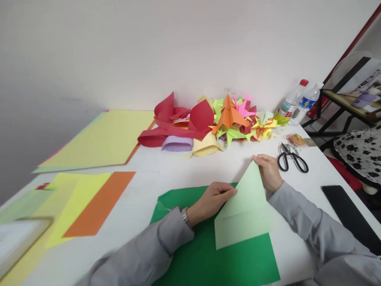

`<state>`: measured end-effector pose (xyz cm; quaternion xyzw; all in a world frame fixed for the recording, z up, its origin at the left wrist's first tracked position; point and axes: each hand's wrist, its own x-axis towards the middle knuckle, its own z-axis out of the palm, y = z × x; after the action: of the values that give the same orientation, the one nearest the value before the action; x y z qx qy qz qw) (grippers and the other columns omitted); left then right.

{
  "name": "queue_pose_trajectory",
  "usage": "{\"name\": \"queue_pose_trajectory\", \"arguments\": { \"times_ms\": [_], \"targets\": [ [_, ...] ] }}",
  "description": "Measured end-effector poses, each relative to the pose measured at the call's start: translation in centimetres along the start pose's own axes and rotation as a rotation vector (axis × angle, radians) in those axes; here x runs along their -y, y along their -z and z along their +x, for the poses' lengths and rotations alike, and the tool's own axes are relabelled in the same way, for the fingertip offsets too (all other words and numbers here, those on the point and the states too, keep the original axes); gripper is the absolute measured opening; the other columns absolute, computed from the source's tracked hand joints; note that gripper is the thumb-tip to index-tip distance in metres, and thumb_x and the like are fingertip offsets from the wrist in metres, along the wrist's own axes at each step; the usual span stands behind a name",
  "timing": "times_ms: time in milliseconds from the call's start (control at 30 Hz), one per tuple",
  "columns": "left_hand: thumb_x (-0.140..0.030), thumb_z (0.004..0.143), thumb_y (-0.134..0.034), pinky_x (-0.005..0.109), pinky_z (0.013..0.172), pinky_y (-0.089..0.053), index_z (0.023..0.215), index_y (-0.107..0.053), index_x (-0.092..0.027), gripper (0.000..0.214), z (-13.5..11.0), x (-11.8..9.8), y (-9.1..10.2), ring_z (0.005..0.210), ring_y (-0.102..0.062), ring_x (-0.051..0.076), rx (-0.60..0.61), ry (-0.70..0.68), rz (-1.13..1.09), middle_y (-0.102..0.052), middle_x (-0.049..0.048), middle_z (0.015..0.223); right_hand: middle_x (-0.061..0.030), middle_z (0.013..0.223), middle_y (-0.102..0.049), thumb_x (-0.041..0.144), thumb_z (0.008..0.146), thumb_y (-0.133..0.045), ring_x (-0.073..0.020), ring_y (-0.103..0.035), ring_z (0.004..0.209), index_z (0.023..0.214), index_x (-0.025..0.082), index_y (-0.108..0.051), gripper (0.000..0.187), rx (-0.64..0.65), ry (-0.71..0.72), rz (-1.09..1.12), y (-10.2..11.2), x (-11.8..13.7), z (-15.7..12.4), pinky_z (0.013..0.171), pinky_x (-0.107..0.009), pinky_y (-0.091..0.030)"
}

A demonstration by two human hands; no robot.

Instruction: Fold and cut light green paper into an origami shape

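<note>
Between my two hands is a sheet of pale green paper (pixel 245 212), its upper part narrowing to a point and a crease running across its lower part. My left hand (pixel 212 200) pinches the paper's slanted left edge. At the pointed top, my right hand (pixel 269 171) grips the corner, with some fingers hidden behind the sheet. Beneath the paper lies a large dark green sheet (pixel 190 258) on the white table (pixel 137 206). Black-handled scissors (pixel 292 157) rest just beyond my right hand.
Folded paper shapes (pixel 229 115) and red paper pieces (pixel 175 129) are heaped against the wall. Large yellow sheets (pixel 101 139) and an orange strip (pixel 99 204) lie left. Two bottles (pixel 306 104) stand back right; a black flat object (pixel 351 216) is near the right edge. A person's patterned garment (pixel 358 153) shows beyond.
</note>
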<state>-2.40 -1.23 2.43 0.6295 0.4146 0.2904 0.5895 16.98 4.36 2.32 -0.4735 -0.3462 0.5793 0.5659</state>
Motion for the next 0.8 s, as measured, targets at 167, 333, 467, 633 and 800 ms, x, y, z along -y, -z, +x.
{"name": "queue_pose_trajectory", "arguments": {
  "times_ms": [167, 333, 467, 633, 800],
  "targets": [
    [-0.046, 0.078, -0.051, 0.025, 0.05, -0.021, 0.053, -0.038, -0.018, 0.04, 0.0, -0.2, 0.1, 0.054, -0.025, 0.009, 0.018, 0.004, 0.01, -0.028, -0.0042, 0.056, 0.0058, 0.044, -0.047, 0.032, 0.054, -0.082, -0.0087, -0.038, 0.041, 0.051, 0.019, -0.059, 0.027, -0.06, 0.061, 0.012, 0.9, 0.7, 1.2, 0.044, -0.025, -0.028],
    [-0.051, 0.077, -0.052, 0.024, 0.045, -0.03, 0.054, -0.042, -0.018, 0.041, -0.1, -0.1, 0.1, 0.048, -0.033, 0.009, 0.042, 0.043, -0.033, -0.032, -0.0048, 0.053, 0.0048, 0.044, -0.049, 0.034, 0.053, -0.081, -0.0098, -0.04, 0.041, 0.053, 0.018, -0.061, 0.025, -0.144, 0.052, -0.003, 1.5, 1.1, 1.9, 0.043, -0.026, -0.028],
    [-0.053, 0.078, -0.053, 0.023, 0.042, -0.034, 0.056, -0.044, -0.018, 0.042, -0.2, 0.2, 0.1, 0.044, -0.038, 0.009, 0.034, 0.062, -0.044, -0.035, -0.0054, 0.05, 0.0052, 0.044, -0.048, 0.035, 0.053, -0.08, -0.0098, -0.04, 0.041, 0.053, 0.019, -0.061, 0.025, -0.155, 0.045, 0.002, 1.7, 1.4, 2.1, 0.043, -0.026, -0.028],
    [-0.054, 0.08, -0.051, 0.022, 0.041, -0.026, 0.054, -0.037, -0.019, 0.045, -0.2, 0.0, 0.0, 0.041, -0.034, 0.007, 0.02, 0.022, 0.028, -0.031, -0.0067, 0.046, 0.0059, 0.044, -0.047, 0.034, 0.054, -0.08, -0.0094, -0.039, 0.041, 0.053, 0.019, -0.059, 0.026, -0.184, 0.05, -0.015, 1.9, 1.5, 2.3, 0.043, -0.026, -0.028],
    [-0.053, 0.082, -0.048, 0.023, 0.045, -0.018, 0.051, -0.026, -0.02, 0.05, -0.1, -0.1, -0.1, 0.048, -0.021, 0.007, -0.036, -0.096, 0.124, -0.021, -0.0063, 0.05, 0.0058, 0.045, -0.048, 0.034, 0.052, -0.08, -0.0093, -0.04, 0.042, 0.054, 0.019, -0.06, 0.026, -0.197, 0.062, 0.04, 2.1, 1.1, 2.7, 0.044, -0.026, -0.029]
  ]
}}
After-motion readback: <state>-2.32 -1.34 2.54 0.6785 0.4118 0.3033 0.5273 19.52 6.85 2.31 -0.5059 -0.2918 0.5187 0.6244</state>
